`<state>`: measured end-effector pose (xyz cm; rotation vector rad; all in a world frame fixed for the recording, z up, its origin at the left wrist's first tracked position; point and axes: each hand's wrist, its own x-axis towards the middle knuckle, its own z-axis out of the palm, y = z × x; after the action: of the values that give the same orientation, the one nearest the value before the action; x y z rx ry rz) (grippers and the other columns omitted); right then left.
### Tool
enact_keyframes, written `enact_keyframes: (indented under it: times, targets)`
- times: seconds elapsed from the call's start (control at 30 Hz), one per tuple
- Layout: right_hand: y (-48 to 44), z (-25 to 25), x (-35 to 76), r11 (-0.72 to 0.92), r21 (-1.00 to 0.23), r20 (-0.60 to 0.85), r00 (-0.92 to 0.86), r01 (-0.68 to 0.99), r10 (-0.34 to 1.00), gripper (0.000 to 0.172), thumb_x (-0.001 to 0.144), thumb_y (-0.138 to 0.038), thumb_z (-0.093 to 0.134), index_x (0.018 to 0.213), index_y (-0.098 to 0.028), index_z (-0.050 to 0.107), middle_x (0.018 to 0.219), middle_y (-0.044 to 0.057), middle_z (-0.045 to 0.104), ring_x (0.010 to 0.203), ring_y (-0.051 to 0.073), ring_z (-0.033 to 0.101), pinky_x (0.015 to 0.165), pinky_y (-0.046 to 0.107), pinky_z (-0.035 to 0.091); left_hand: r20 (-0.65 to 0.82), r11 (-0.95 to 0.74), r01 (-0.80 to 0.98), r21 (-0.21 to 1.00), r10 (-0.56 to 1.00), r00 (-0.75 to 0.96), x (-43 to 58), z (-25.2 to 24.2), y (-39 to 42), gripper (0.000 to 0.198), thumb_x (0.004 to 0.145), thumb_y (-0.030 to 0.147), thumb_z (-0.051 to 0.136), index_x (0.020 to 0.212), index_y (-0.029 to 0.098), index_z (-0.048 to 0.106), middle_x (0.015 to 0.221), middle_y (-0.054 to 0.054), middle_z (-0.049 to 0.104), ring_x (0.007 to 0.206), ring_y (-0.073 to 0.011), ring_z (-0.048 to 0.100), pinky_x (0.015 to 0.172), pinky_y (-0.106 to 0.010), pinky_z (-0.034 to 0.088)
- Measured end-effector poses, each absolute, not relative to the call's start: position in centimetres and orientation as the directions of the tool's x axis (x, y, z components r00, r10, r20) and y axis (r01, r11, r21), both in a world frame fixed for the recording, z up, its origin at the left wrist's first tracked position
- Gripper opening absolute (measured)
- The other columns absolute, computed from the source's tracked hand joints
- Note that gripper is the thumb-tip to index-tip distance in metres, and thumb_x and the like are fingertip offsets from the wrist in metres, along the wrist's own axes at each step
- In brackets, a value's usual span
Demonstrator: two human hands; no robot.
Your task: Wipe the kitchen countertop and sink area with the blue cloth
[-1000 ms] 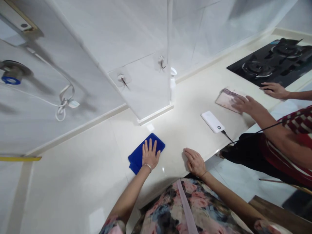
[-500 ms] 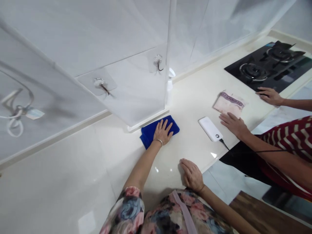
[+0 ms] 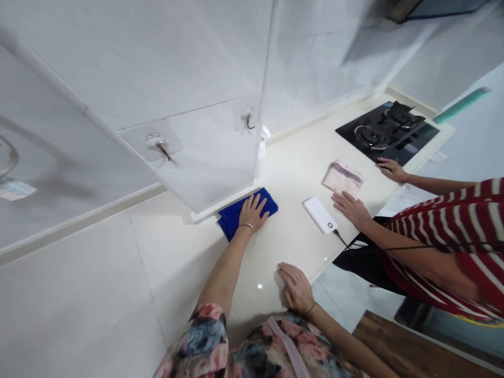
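My left hand [image 3: 253, 213] lies flat with spread fingers on a folded blue cloth [image 3: 229, 219]. The cloth rests on the white countertop [image 3: 197, 273], along the foot of a projecting wall [image 3: 205, 163]. Near the counter's front edge my right hand [image 3: 297, 287] rests on the surface, its fingers stretched out and nothing visible under them. A white power bank [image 3: 319, 214] with a black cable plugged in lies beyond my right hand, apart from it.
At the right stands a person in a striped top [image 3: 452, 220], one hand [image 3: 352, 209] by a folded pink cloth [image 3: 342, 179], the other [image 3: 394, 170] at the black gas hob [image 3: 384, 134]. A white spray bottle [image 3: 263, 144] is partly hidden behind the wall. Hooks [image 3: 161, 147] stick out from it.
The view has turned to the right, so things sit further left and more of the room behind the hob shows. Both my hands and the blue cloth keep about the same places on the counter.
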<state>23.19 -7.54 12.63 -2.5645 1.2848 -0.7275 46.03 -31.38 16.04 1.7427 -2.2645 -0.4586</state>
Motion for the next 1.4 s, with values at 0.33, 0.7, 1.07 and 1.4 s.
enact_keyframes:
  times: [0.33,0.7,1.07,1.4]
  targets:
    - [-8.0,12.3,23.1,-0.634,-0.324,0.374,0.520,-0.702,-0.768,0.067,0.083,-0.015,0.048,0.150,-0.016,0.052,0.147,0.015,0.059,0.139,0.028,0.053,0.114,0.052,0.049,0.008,0.044,-0.963,0.264,-0.999,-0.044,54.7,16.1,-21.5,0.064,0.103,0.052,0.039,0.161,0.027,0.044,0.173,-0.006,0.029,0.161,-0.0353,0.021,0.131,-0.057,0.019]
    - [-8.4,12.7,23.4,-0.651,-0.304,0.408,0.522,-0.696,-0.749,0.060,0.084,-0.012,0.046,0.143,-0.014,0.054,0.144,0.015,0.060,0.135,0.027,0.053,0.113,0.048,0.048,0.057,-0.091,-0.976,0.200,-0.993,0.104,56.2,15.4,-6.0,0.065,0.102,0.050,0.040,0.160,0.021,0.044,0.172,-0.011,0.031,0.160,-0.0367,0.022,0.130,-0.057,0.023]
    - [-7.4,10.8,24.5,-0.561,-0.398,0.427,0.395,-0.726,-0.813,0.047,0.085,-0.014,0.049,0.129,-0.016,0.063,0.137,0.016,0.060,0.131,0.032,0.052,0.110,0.055,0.048,0.030,0.064,-0.961,0.269,-0.998,-0.058,56.9,16.1,5.4,0.059,0.103,0.044,0.048,0.158,0.025,0.047,0.170,-0.011,0.034,0.158,-0.0334,0.031,0.127,-0.058,0.032]
    - [-8.1,14.6,33.8,-0.567,-0.455,0.215,0.534,-0.687,-0.818,0.039,0.099,-0.032,0.045,0.131,-0.017,0.062,0.123,0.015,0.066,0.114,0.030,0.057,0.105,0.048,0.050,0.265,-0.244,-0.836,0.491,-0.872,0.411,67.0,14.3,15.2,0.051,0.105,0.042,0.045,0.149,0.017,0.056,0.162,-0.016,0.046,0.150,-0.0295,0.045,0.120,-0.050,0.046]
